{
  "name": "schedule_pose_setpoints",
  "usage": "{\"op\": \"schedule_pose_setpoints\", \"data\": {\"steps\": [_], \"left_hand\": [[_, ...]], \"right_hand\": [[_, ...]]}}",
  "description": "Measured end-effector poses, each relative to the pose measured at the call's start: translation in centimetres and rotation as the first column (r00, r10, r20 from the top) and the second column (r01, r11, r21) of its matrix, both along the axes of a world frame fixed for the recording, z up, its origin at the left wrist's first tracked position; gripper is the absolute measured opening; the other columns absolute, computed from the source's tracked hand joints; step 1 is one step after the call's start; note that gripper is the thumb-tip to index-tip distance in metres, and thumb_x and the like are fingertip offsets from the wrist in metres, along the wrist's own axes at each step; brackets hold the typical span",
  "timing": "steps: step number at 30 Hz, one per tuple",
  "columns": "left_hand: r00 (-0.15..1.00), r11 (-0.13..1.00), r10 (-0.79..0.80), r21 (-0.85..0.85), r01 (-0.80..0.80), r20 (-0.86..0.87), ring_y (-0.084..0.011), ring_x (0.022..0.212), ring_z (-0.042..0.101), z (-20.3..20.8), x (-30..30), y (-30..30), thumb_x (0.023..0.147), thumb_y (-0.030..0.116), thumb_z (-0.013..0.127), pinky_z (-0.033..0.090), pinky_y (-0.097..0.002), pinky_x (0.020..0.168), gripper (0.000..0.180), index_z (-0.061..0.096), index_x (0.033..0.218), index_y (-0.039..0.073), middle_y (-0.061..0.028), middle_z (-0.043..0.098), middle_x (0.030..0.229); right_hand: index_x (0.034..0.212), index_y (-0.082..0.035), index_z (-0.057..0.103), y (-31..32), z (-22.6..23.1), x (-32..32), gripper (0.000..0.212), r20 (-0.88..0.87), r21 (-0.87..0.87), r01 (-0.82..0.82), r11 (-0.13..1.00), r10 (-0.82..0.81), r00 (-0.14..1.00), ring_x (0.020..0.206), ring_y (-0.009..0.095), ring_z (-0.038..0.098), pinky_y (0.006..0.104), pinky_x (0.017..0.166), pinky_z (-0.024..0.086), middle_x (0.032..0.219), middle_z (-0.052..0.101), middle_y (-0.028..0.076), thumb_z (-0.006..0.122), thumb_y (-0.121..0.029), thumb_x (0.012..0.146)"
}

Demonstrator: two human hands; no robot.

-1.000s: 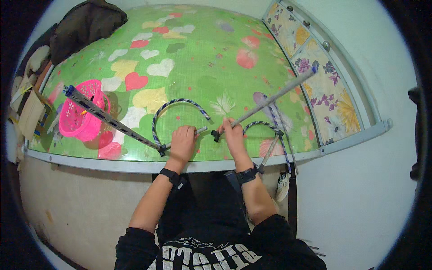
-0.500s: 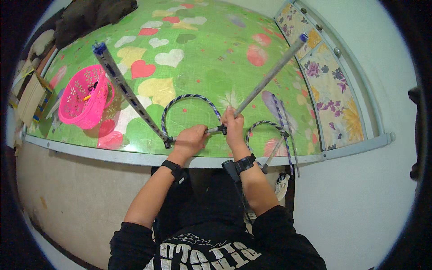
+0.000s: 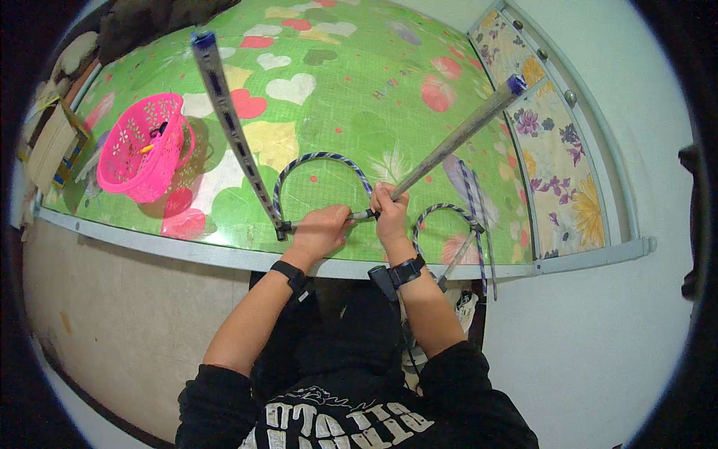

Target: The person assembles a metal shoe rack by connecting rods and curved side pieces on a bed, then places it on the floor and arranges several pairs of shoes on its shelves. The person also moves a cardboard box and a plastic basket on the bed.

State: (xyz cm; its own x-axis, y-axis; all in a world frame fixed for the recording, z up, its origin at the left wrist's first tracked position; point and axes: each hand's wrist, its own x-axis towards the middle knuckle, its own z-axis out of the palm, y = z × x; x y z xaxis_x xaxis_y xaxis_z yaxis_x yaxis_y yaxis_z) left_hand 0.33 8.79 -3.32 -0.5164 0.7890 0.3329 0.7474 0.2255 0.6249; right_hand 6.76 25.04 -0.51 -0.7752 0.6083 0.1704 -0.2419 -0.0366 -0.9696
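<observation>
Nearby, wristbands: black straps point(image 3: 406, 272) circled both wrists, close by the pale grey metal bed rail point(image 3: 187, 248).
Left hand point(image 3: 323, 230): grasped a short, straight grey crossbar tube point(image 3: 360, 215), fingers wrapped over it.
Right hand point(image 3: 389, 213): clenched the foot of a long grey blue-tipped pole point(image 3: 458, 138), beside a black plastic connector point(image 3: 375, 214).
Joint: the crossbar tube's right end met that connector, whereas a second earlier a gap had parted them.
Left pole point(image 3: 238, 135): a dark-speckled grey tube, also blue-tipped, rose from a black corner piece point(image 3: 282, 230) left of the left hand, steeper in view than before.
Arch point(image 3: 323, 156): a curved, blue-and-white striped tube; its right end, loose earlier, reached the connector, though I could not tell whether it was seated.
Second arch point(image 3: 441, 207): similarly striped, right of the right hand, over the green heart-printed bed cover point(image 3: 359, 97).
Basket point(image 3: 149, 179): pink perforated plastic, standing at left.
Far side: flower-printed headboard point(image 3: 553, 165) right, crumpled dark cloth point(image 3: 142, 30) left.
</observation>
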Motion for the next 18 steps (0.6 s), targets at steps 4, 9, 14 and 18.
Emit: {"op": "schedule_pose_setpoints", "data": {"steps": [4, 9, 14, 18], "left_hand": [[1.000, 1.000, 0.016, -0.013, -0.016, 0.011, -0.0401, 0.078, 0.064, -0.1, 0.2, -0.1, 0.091, 0.020, 0.067, 0.050, -0.0497, 0.067, 0.017, 0.057, 0.094, 0.006, -0.0162, 0.063, 0.085], [0.999, 0.999, 0.044, 0.024, -0.044, -0.020, -0.0403, 0.079, 0.064, -0.3, 0.3, 0.1, 0.092, 0.021, 0.066, 0.050, -0.0495, 0.068, 0.018, 0.057, 0.094, 0.006, -0.0170, 0.064, 0.086], [0.999, 0.999, 0.043, -0.012, -0.043, 0.013, -0.0399, 0.080, 0.063, 0.0, 0.1, 0.4, 0.092, 0.021, 0.065, 0.049, -0.0502, 0.069, 0.019, 0.055, 0.091, 0.005, -0.0167, 0.062, 0.084], [0.996, 0.991, 0.086, -0.105, -0.082, 0.032, -0.0395, 0.080, 0.063, 0.5, 0.6, 0.7, 0.091, 0.021, 0.066, 0.049, -0.0501, 0.069, 0.021, 0.054, 0.088, 0.004, -0.0168, 0.061, 0.085]], "right_hand": [[0.059, -0.011, 0.046, -0.5, -0.3, -0.5, 0.045, -0.020, -0.050, 0.073, 0.996, -0.074, 0.997, 0.053, 0.007, 0.034, 0.0295, 0.051, 0.025, 0.057, 0.039, -0.006, 0.067, -0.022, 0.097], [0.064, -0.012, 0.045, -1.5, -0.3, -1.1, 0.038, 0.002, -0.157, 0.179, 0.971, -0.180, 0.984, 0.052, 0.007, 0.031, 0.0284, 0.051, 0.024, 0.059, 0.037, -0.006, 0.066, -0.017, 0.095], [0.070, -0.012, 0.047, -0.4, 0.1, -0.7, 0.028, 0.041, -0.121, 0.017, 0.992, -0.012, 0.999, 0.057, 0.007, 0.034, 0.0266, 0.055, 0.028, 0.065, 0.041, -0.005, 0.064, -0.010, 0.092], [0.096, -0.008, 0.056, 0.9, 0.4, 1.6, 0.012, 0.070, 0.011, -0.114, 0.993, 0.113, 0.991, 0.083, 0.013, 0.053, 0.0289, 0.074, 0.043, 0.092, 0.056, 0.003, 0.064, -0.007, 0.089]]}}
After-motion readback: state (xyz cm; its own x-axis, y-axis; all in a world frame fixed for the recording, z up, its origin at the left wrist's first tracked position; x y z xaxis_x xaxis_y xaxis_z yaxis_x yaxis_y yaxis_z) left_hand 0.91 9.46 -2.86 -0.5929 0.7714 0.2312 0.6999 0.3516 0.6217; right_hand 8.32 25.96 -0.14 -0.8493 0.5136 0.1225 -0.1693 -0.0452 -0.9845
